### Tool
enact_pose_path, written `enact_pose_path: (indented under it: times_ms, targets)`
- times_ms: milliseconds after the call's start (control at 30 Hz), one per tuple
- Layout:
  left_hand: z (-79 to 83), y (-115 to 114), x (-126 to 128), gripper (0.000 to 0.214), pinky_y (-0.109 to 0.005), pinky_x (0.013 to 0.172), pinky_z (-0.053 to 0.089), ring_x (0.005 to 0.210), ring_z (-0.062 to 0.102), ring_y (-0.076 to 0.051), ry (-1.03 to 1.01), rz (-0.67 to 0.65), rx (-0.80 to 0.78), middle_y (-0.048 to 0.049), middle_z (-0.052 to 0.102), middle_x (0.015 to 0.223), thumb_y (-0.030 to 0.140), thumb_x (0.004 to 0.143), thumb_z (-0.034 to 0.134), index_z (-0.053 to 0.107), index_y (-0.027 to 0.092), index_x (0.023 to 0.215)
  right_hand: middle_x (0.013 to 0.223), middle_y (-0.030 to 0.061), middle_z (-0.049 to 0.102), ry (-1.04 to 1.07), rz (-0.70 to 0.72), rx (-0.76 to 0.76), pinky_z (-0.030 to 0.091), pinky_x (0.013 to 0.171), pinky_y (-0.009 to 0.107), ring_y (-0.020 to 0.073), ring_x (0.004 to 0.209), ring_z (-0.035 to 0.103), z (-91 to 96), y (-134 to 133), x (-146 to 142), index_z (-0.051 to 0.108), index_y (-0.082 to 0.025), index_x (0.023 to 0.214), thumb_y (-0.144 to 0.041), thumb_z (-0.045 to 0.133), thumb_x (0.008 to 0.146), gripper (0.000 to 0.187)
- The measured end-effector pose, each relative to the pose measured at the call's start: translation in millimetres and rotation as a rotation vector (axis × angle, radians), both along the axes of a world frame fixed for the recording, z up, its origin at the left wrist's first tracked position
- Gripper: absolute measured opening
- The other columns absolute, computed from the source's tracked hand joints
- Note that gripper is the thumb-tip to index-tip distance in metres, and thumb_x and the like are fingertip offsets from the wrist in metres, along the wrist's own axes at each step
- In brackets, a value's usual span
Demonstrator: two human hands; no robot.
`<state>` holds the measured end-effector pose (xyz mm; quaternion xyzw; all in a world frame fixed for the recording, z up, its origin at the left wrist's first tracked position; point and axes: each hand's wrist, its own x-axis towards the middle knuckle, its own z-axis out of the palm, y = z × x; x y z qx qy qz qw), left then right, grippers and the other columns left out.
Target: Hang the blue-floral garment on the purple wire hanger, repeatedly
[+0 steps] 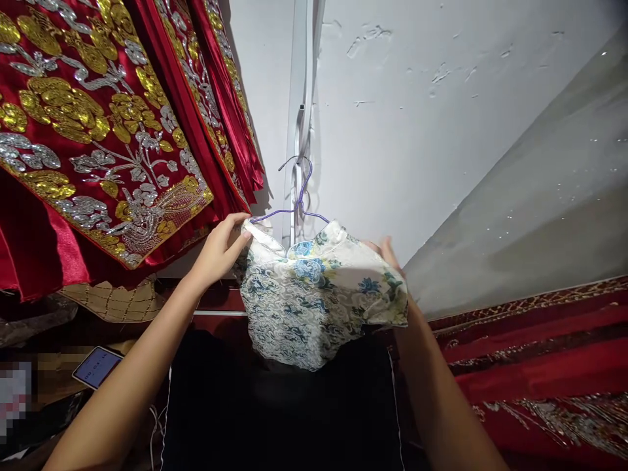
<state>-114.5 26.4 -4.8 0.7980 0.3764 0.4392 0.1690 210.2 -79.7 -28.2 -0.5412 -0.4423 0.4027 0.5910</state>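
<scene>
A short-sleeved white floral top [294, 307] with blue flowers hangs in front of me on a thin purple hanger [309, 180]. At the neckline on the left, my left hand [228, 242] pinches the cloth beside the hanger's end, thumb in front. My right hand [387, 252] is behind the sleeve on the right; only a few fingertips rise above the cloth, and the rest is hidden. The hanger's hook is in front of a white metal upright [303, 124]; I cannot tell whether it hangs on it.
Red garments with gold and silver sequins [88, 131] hang at upper left. A phone [98, 366] lies lower left, its screen lit. Red beaded cloth [540, 366] is at lower right, below a grey sparkling fabric [540, 196]. A white wall [392, 131] stands behind.
</scene>
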Motion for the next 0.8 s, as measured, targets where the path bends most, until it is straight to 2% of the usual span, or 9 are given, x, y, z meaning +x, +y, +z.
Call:
enact_pose_path:
  times_ms: [100, 200, 300, 400, 467, 533, 600, 700, 800]
  targets:
    - [-4.4, -0.8, -6.9, 0.035, -0.04, 0.107, 0.041, 0.122, 0.057, -0.025, -0.056, 0.04, 0.035, -0.009, 0.063, 0.13, 0.036, 0.095, 0.056, 0.061, 0.021, 0.126, 0.086, 0.0113, 0.076, 0.067, 0.097, -0.032, 0.058, 0.062, 0.038, 0.0309, 0.084, 0.073, 7.3, -19.6, 15.5, 0.076, -0.022, 0.095, -0.086, 0.036, 0.081, 0.077]
    - [2.6, -3.2, 5.5, 0.029, -0.037, 0.104, 0.042, 0.116, 0.058, -0.024, -0.263, 0.031, 0.014, -0.0085, 0.066, 0.121, 0.036, 0.091, 0.061, 0.069, 0.019, 0.113, 0.083, 0.0075, 0.075, -0.134, 0.088, 0.072, 0.055, 0.057, 0.031, 0.0235, 0.073, 0.071, 19.9, -44.6, 7.6, 0.072, -0.02, 0.093, -0.066, 0.057, 0.086, 0.049]
    - [18.5, -9.6, 32.3, 0.033, -0.031, 0.083, 0.049, 0.093, 0.064, -0.019, -0.524, -0.198, -0.36, -0.0094, 0.069, 0.11, 0.041, 0.091, 0.06, 0.071, 0.017, 0.11, 0.081, 0.005, 0.074, -0.172, 0.03, 0.194, 0.056, 0.057, 0.03, 0.0181, 0.061, 0.068, 36.8, -54.5, -16.1, 0.064, -0.021, 0.096, -0.055, 0.054, 0.095, 0.035]
    - [30.0, -16.9, 64.3, 0.038, -0.027, 0.07, 0.048, 0.083, 0.063, -0.017, -0.576, -0.373, -0.715, -0.0121, 0.069, 0.113, 0.039, 0.087, 0.066, 0.068, 0.015, 0.117, 0.101, 0.0088, 0.073, -0.333, 0.004, 0.221, 0.058, 0.07, 0.034, 0.0209, 0.081, 0.071, 41.9, -50.4, -38.9, 0.063, -0.021, 0.108, -0.053, 0.053, 0.095, 0.035]
    - [32.3, -21.0, 84.7, 0.043, -0.029, 0.074, 0.049, 0.088, 0.064, -0.018, -0.572, -0.37, -0.796, -0.0134, 0.067, 0.119, 0.034, 0.082, 0.073, 0.065, 0.015, 0.12, 0.121, 0.0109, 0.066, -0.461, -0.073, 0.195, 0.056, 0.073, 0.034, 0.0218, 0.09, 0.069, 34.6, -44.9, -48.4, 0.058, -0.023, 0.125, -0.049, 0.062, 0.09, 0.044]
    - [33.1, -25.8, 101.1, 0.043, -0.034, 0.085, 0.05, 0.097, 0.065, -0.02, -0.637, -0.401, -0.829, -0.0138, 0.066, 0.124, 0.032, 0.08, 0.076, 0.064, 0.015, 0.118, 0.129, 0.0111, 0.061, -0.523, -0.112, 0.168, 0.054, 0.075, 0.035, 0.0226, 0.094, 0.066, 24.1, -39.7, -52.0, 0.054, -0.024, 0.134, -0.045, 0.064, 0.089, 0.051]
    - [35.7, -32.9, 111.4, 0.032, -0.036, 0.097, 0.047, 0.11, 0.063, -0.023, -0.759, -0.498, -0.864, -0.0134, 0.066, 0.127, 0.032, 0.082, 0.074, 0.066, 0.015, 0.107, 0.12, 0.0091, 0.066, -0.522, -0.075, 0.154, 0.052, 0.077, 0.035, 0.0234, 0.095, 0.065, 17.5, -36.4, -50.9, 0.062, -0.023, 0.129, -0.043, 0.058, 0.093, 0.041]
    - [45.5, -49.6, 115.5, 0.019, -0.038, 0.107, 0.042, 0.124, 0.057, -0.024, -0.909, -0.622, -0.935, -0.0121, 0.066, 0.129, 0.032, 0.084, 0.069, 0.067, 0.016, 0.094, 0.099, 0.0052, 0.072, -0.384, -0.069, 0.179, 0.049, 0.08, 0.034, 0.0233, 0.093, 0.065, 20.6, -39.2, -48.8, 0.072, -0.022, 0.113, -0.042, 0.056, 0.096, 0.03]
    - [60.3, -70.6, 113.1, 0.024, -0.039, 0.11, 0.041, 0.127, 0.056, -0.025, -0.978, -0.687, -0.937, -0.0114, 0.065, 0.131, 0.032, 0.086, 0.067, 0.069, 0.016, 0.104, 0.099, 0.0038, 0.072, -0.177, -0.116, 0.232, 0.049, 0.082, 0.032, 0.0228, 0.095, 0.065, 30.2, -54.3, -55.2, 0.073, -0.023, 0.109, -0.039, 0.063, 0.093, 0.025]
